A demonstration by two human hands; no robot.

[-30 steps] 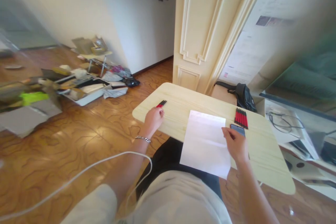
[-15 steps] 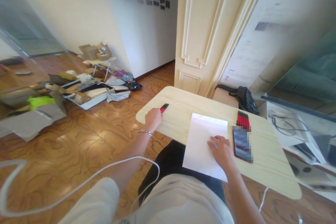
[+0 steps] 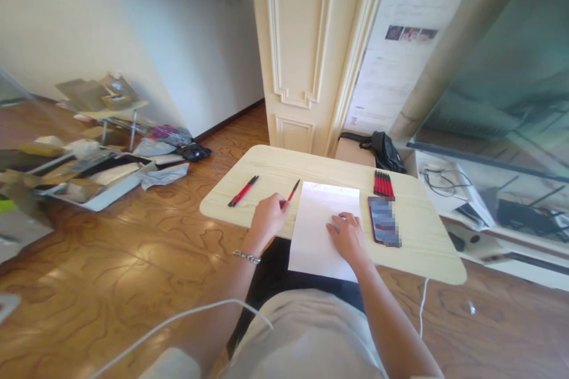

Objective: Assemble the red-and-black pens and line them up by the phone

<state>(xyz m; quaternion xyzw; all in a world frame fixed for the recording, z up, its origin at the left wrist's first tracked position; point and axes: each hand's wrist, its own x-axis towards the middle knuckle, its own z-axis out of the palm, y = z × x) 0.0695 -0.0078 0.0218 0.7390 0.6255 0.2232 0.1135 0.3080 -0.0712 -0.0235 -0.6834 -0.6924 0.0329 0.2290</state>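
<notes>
Red pen in left hand

Red pen tilted — beside white paper.

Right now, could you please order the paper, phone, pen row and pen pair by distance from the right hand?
1. Paper, under the right hand.
2. Phone, just to its right.
3. Pen row, behind the phone.
4. Pen pair, far left.

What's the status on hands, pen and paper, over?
Left hand shut on pen, beside paper. Right hand flat on paper. Phone and pen row right of paper.
</notes>
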